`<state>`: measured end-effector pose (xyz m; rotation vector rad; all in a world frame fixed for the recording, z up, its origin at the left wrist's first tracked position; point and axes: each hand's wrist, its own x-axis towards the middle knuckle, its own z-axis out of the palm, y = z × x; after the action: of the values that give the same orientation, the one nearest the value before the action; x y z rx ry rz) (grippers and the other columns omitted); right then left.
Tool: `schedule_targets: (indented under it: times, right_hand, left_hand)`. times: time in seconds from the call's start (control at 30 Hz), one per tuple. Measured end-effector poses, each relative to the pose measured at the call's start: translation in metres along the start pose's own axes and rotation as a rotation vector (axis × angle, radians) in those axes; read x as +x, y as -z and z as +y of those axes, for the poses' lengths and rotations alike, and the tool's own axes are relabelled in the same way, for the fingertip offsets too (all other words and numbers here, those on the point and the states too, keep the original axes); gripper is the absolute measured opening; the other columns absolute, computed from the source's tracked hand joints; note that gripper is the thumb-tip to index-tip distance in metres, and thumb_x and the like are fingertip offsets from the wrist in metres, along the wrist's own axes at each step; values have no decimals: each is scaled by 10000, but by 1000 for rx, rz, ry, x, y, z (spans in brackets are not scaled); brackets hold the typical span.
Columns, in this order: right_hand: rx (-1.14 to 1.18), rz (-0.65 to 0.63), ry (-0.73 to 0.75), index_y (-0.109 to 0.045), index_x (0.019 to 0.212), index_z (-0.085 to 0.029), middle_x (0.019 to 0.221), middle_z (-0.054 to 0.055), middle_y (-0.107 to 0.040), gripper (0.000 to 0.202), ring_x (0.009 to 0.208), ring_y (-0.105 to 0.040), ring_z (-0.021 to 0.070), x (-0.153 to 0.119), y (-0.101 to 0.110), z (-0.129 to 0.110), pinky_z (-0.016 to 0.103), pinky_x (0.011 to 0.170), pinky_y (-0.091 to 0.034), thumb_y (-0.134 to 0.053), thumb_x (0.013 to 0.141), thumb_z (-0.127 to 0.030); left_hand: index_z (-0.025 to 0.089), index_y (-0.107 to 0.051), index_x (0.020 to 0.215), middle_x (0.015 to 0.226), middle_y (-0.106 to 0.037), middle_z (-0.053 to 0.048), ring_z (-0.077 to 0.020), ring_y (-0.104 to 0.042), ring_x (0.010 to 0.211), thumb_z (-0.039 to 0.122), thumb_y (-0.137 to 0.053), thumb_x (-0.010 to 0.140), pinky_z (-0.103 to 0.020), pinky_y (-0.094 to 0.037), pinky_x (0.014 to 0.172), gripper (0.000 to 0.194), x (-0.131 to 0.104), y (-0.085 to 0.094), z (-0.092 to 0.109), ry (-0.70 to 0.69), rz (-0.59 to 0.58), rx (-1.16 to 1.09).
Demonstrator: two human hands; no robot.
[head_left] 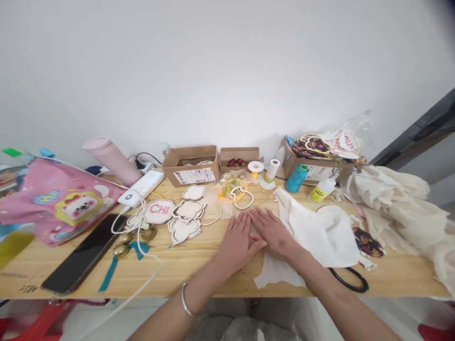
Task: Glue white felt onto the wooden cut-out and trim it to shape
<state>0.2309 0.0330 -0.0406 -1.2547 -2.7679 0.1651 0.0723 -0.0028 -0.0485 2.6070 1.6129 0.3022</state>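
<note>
My left hand [238, 241] lies flat, fingers stretched forward and thumb reaching toward my other hand. Beside it my right hand [273, 233] is pressed down flat as well, its fingertips close to the left ones. A thin white piece of cloth [277, 273] shows beneath and below my right hand; what lies right under the palms is hidden. To the right, a larger white cloth [308, 232] is spread near my right wrist. Just beyond the fingertips are a cream gourd-shaped outline [244, 201] and a tangle of yellow cord [227, 190].
Wooden cut-outs [186, 222] and a "CHI" patch [159, 211] lie left, near a phone [83, 255] and white cable. Behind stand cardboard boxes [170, 173], teal thread [297, 179] and a glue bottle [321, 190]. Black scissor handles [360, 279] stick out at right, near cream fabric [408, 213].
</note>
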Motion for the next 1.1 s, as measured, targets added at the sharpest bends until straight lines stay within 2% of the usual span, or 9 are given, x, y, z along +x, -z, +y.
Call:
schedule_targets:
  times: [0.13, 0.27, 0.43, 0.57, 0.67, 0.77, 0.93, 1.03, 1.1]
  right_hand:
    - [13, 12, -12, -358, 1328, -117, 1390, 99, -337, 552, 1307, -248, 225, -1, -11, 3, 435, 1064, -227, -297, 887, -444]
    - [41, 40, -48, -350, 1332, -113, 1393, 106, -336, 558, 1314, -228, 226, -5, -19, 12, 438, 1062, -233, -325, 879, -438]
    - [158, 53, -50, -336, 1336, -102, 1389, 125, -343, 547, 1312, -237, 217, -7, -4, 18, 442, 1045, -280, -275, 892, -415]
    - [135, 163, -44, -338, 1335, -108, 1379, 112, -365, 473, 1307, -252, 195, -16, 5, 11, 428, 1052, -282, -244, 903, -275]
    - [39, 130, -33, -396, 1305, -124, 1343, 103, -419, 443, 1285, -302, 205, -29, -5, 7, 434, 1049, -289, -280, 891, -227]
    - [-49, 61, -35, -408, 1297, -128, 1348, 91, -411, 439, 1267, -335, 220, -40, -12, 10, 429, 1031, -319, -344, 880, -247]
    - [-72, 68, -20, -416, 1291, -110, 1340, 122, -412, 451, 1256, -354, 226, -37, 0, 2, 412, 1016, -340, -340, 886, -294]
    - [-8, 96, 17, -342, 1332, -91, 1386, 135, -332, 526, 1296, -278, 212, -32, -2, -10, 410, 1044, -297, -333, 888, -372]
    - [44, 54, 45, -276, 1360, -83, 1410, 135, -280, 605, 1311, -241, 208, -32, -8, -13, 418, 1051, -284, -348, 872, -433]
  left_hand:
    - [28, -318, 1319, 1377, -341, -175, -270, -281, 1287, 627, -237, 798, -449, -233, 1045, 799, -1, -3, -1, 36, 45, 34]
    - [33, -325, 1315, 1358, -373, -185, -269, -312, 1271, 604, -245, 811, -454, -238, 1038, 766, -6, -2, -7, 67, 36, 61]
    - [7, -304, 1320, 1374, -332, -209, -295, -242, 1299, 589, -249, 818, -469, -220, 1043, 770, -2, 2, -10, 23, 24, 64]
    - [53, -300, 1332, 1395, -315, -162, -238, -218, 1315, 398, -186, 898, -415, -222, 1055, 567, 9, 3, -4, -84, 32, 50]
    - [72, -347, 1311, 1382, -353, -128, -203, -262, 1300, 276, -161, 909, -378, -235, 1053, 487, 14, 1, -3, -110, 22, 53]
    - [105, -348, 1317, 1394, -340, -101, -214, -269, 1297, 291, -184, 906, -395, -225, 1053, 480, 14, -2, -4, -97, 20, 48]
    - [148, -324, 1333, 1418, -291, -96, -251, -239, 1307, 432, -267, 873, -451, -201, 1051, 544, 13, -3, -2, -58, -1, -6]
    - [71, -258, 1353, 1425, -244, -148, -266, -189, 1321, 494, -323, 833, -457, -163, 1065, 673, 15, 3, -1, -54, -81, -49]
    - [-4, -202, 1352, 1422, -208, -197, -269, -161, 1326, 503, -362, 810, -442, -162, 1069, 759, 15, 11, -4, -57, -146, -83]
